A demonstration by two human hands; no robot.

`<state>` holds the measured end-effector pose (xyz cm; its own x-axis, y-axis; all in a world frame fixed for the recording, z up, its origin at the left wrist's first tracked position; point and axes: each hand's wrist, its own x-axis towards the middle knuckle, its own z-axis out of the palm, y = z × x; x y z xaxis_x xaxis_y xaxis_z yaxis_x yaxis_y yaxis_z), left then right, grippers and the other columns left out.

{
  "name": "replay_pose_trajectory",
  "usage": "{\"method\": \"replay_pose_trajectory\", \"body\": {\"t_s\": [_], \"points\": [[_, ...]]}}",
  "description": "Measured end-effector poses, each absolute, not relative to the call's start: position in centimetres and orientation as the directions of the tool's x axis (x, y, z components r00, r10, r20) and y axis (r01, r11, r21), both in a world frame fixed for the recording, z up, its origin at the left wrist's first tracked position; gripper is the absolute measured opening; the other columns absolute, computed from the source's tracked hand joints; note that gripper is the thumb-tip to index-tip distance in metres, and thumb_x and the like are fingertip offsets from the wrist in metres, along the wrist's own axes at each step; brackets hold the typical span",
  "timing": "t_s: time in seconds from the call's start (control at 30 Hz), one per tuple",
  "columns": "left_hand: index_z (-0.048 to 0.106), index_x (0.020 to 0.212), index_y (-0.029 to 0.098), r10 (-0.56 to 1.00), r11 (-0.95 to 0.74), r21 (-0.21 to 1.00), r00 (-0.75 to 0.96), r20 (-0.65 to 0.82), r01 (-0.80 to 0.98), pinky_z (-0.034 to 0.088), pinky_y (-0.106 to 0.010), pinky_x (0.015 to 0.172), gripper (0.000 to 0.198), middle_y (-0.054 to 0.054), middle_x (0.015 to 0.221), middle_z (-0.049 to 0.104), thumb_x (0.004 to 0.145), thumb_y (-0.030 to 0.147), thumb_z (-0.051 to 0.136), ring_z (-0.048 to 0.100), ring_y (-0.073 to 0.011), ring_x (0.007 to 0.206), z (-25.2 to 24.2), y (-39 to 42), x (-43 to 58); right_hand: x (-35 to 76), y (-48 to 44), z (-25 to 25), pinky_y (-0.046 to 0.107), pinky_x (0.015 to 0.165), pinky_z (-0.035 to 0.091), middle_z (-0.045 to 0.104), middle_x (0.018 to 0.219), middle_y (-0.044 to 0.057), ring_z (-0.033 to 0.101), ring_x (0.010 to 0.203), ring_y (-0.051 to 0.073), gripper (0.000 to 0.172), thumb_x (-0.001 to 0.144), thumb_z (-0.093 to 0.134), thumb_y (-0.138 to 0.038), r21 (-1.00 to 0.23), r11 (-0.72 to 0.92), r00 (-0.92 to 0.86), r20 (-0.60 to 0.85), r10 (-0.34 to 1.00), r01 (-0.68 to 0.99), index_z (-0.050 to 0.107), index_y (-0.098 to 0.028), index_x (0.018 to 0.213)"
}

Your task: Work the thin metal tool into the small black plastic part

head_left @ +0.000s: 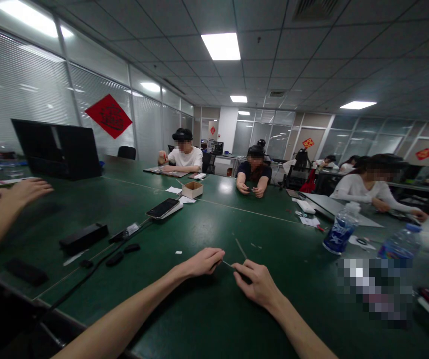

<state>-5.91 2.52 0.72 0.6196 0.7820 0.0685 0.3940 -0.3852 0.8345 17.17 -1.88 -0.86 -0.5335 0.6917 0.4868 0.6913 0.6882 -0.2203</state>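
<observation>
"Hands where?"

"Both low over green tbl [207, 319], just apart. L hand [199, 263] nearly shut, pinching thin pale strip [227, 264] at fingertips; R hand [254, 284] half curled at its other end, can't tell if gripping."

"Good hold?"

"Yes, we had it right at fingertips, clear of tbl, best for fine work. Strip looked straight, v. thin, detail hard to see."

On my feed the worktop [281, 294] reads dark green, crossed by thin pale lines. A thin grey strip [228, 264] shows against it. The water bottle [342, 234] carries deep blue, the laptop lid [55, 148] is black, and a red diamond of paper [108, 115] with a darker pattern hangs on pale striped blinds [12, 85].
</observation>
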Motion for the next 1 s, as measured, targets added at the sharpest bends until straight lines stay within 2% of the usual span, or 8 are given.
{"method": "replay_pose_trajectory", "body": {"t_s": [0.2,0.37,0.47,0.63,0.77,1.0], "points": [[0.045,0.070,0.018,0.758,-0.386,0.834,0.651,0.043,0.394,0.031,-0.023,0.048,0.044,0.003,0.061,0.041,0.091,0.052,0.028,0.039,-0.0100,0.051,1.3,2.5,-6.0,17.3,-2.0,-0.8,0.021,0.064,0.041,0.059,0.084,0.003,0.056,0.068,0.011,0.028,0.091,0.046,-0.031,-0.209,0.690,-0.544,0.477,0.691,0.693,0.062,-0.026,0.114],[0.045,0.071,0.018,0.847,-0.410,0.795,0.509,0.151,0.447,0.033,-0.023,0.055,0.044,0.003,0.058,0.044,0.093,0.049,0.023,0.042,-0.0111,0.054,0.5,2.7,-5.2,16.3,-2.3,-1.0,0.021,0.064,0.042,0.060,0.086,0.004,0.058,0.070,0.012,0.030,0.094,0.041,-0.032,-0.215,0.615,-0.455,0.501,0.736,0.759,0.061,-0.025,0.115],[0.045,0.074,0.018,0.882,-0.382,0.801,0.441,0.166,0.461,0.032,-0.024,0.055,0.045,0.003,0.057,0.043,0.094,0.049,0.019,0.043,-0.0116,0.054,-0.1,2.9,-4.8,15.5,-2.6,-1.1,0.021,0.063,0.042,0.060,0.086,0.004,0.059,0.070,0.012,0.030,0.094,0.039,-0.032,-0.220,0.573,-0.409,0.506,0.759,0.790,0.061,-0.024,0.114],[0.045,0.072,0.019,0.827,-0.499,0.692,0.526,0.201,0.521,0.030,-0.024,0.056,0.037,0.002,0.063,0.045,0.094,0.041,0.024,0.040,-0.0118,0.057,-0.1,3.2,-5.2,15.4,-3.0,-0.9,0.020,0.061,0.041,0.060,0.085,0.004,0.058,0.068,0.012,0.030,0.094,0.039,-0.032,-0.211,0.570,-0.422,0.483,0.767,0.794,0.061,-0.025,0.114],[0.046,0.069,0.019,0.768,-0.535,0.689,0.621,0.156,0.488,0.030,-0.025,0.057,0.032,0.000,0.063,0.046,0.091,0.039,0.032,0.039,-0.0130,0.058,0.5,3.2,-5.8,16.2,-3.0,-0.7,0.021,0.061,0.039,0.059,0.083,0.003,0.057,0.066,0.011,0.029,0.093,0.041,-0.031,-0.181,0.616,-0.486,0.463,0.741,0.767,0.062,-0.026,0.113],[0.045,0.067,0.019,0.717,-0.338,0.835,0.693,-0.072,0.435,0.029,-0.024,0.048,0.043,0.002,0.057,0.042,0.089,0.053,0.032,0.037,-0.0113,0.049,1.0,3.1,-6.6,16.6,-3.0,-0.3,0.021,0.062,0.039,0.060,0.082,0.003,0.057,0.068,0.011,0.028,0.092,0.044,-0.029,-0.168,0.681,-0.555,0.459,0.694,0.713,0.064,-0.024,0.111]]}}
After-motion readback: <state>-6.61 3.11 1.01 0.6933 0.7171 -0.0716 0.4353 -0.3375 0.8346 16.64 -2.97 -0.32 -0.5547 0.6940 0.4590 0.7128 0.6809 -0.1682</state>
